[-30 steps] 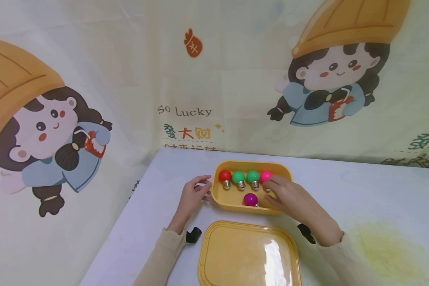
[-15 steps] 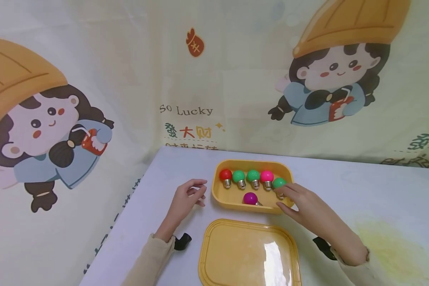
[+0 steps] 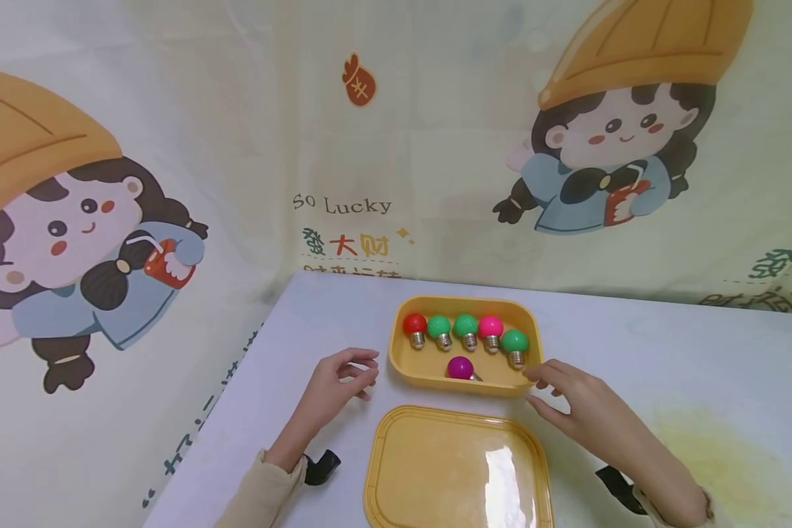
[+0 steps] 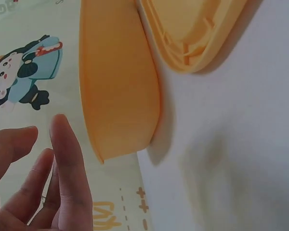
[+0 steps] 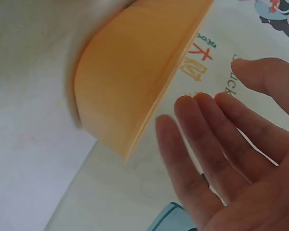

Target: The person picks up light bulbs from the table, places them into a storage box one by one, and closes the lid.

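In the head view a yellow box (image 3: 427,364) holds several small light bulbs. Along its back stand a red bulb (image 3: 415,324), two green bulbs, a pink bulb (image 3: 491,327) and, at the right end, another green bulb (image 3: 515,341). A purple bulb (image 3: 460,368) lies near the front wall, its base partly hidden by the wall. My left hand (image 3: 333,387) hovers left of the box, fingers loosely bent around nothing. My right hand (image 3: 584,403) is at the box's front right corner, thumb and fingers apart; the right wrist view shows its palm bare beside the box wall (image 5: 125,72).
A shallow yellow lid (image 3: 442,466) lies on the white table (image 3: 633,345) just in front of the box. Behind the table hangs a cream cloth (image 3: 435,161) with cartoon figures. A yellowish patch (image 3: 719,462) marks the table at the right.
My right hand has drawn back toward the front right, out of the box, uncovering the pink bulb and the right-end green bulb. My left hand has moved left and nearer, away from the box.
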`<state>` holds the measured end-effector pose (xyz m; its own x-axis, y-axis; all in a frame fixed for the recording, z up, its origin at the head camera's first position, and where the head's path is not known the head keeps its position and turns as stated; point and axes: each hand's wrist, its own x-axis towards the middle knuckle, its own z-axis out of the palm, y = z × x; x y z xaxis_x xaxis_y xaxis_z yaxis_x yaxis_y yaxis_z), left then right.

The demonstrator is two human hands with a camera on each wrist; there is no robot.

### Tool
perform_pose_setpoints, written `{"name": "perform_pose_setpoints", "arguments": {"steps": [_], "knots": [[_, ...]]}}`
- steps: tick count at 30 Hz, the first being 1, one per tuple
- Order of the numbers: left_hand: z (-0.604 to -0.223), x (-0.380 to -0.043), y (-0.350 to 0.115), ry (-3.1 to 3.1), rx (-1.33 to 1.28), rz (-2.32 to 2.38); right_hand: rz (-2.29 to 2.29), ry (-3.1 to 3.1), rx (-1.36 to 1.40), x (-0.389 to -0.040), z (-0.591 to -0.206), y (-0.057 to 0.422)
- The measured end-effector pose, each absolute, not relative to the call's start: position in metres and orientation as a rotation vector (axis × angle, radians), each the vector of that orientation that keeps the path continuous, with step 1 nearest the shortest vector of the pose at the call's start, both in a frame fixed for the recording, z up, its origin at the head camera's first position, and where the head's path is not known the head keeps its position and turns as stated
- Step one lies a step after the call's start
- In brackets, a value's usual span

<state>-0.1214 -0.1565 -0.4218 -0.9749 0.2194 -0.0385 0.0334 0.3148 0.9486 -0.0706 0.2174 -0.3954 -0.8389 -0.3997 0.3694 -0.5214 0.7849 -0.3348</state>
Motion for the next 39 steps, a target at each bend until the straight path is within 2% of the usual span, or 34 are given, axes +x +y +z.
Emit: {"name": "perform_pose_setpoints", "arguments": {"steps": [16, 24, 29, 39], "knots": [[-0.446, -0.1, -0.161, 2.288, 0.215, 1.683, 1.008, -2.885, 0.698, -0.057, -0.417, 0.237], [-0.452, -0.098, -0.164, 2.24, 0.193, 1.594, 1.091, -3.042, 0.558, -0.053, -0.429, 0.241], [-0.453, -0.095, -0.167, 2.222, 0.219, 1.522, 1.167, -3.031, 0.627, -0.049, -0.439, 0.244], [-0.448, -0.093, -0.165, 2.195, 0.269, 1.449, 1.673, -3.075, 0.588, -0.043, -0.441, 0.245]]}}
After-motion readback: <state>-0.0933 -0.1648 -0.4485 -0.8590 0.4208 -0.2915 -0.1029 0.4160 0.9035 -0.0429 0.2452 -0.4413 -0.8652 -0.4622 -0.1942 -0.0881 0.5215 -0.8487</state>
